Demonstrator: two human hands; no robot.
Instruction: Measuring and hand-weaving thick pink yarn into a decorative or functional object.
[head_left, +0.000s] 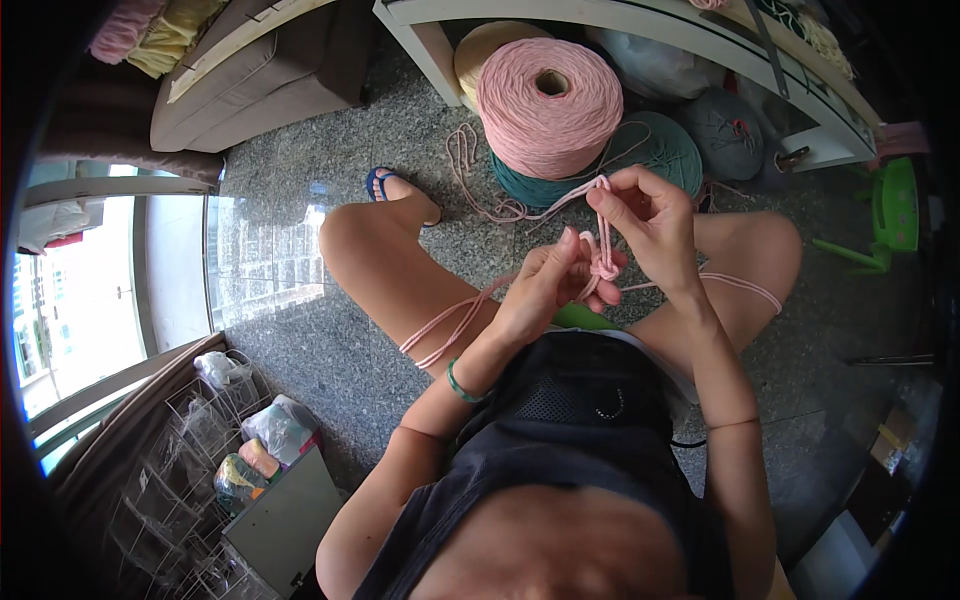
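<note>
My left hand (550, 285) is closed around a pink cord (604, 268) that is knotted between its fingers. Above it, my right hand (645, 215) pinches a loop of the same cord between thumb and forefinger and draws it up from the knot. From that pinch a strand runs leftward to the floor by the big pink spool (520, 115). Doubled strands also wrap around both of my thighs, one band (450, 325) on the left and another (750, 285) on the right. My fingers hide part of the knot.
Below the pink spool lies a teal cord spool (515, 185), with a green one (665, 150) and a grey ball (727, 135) to its right. A green stool (893, 210) stands at far right. Wire racks (175, 480) with bags fill the lower left.
</note>
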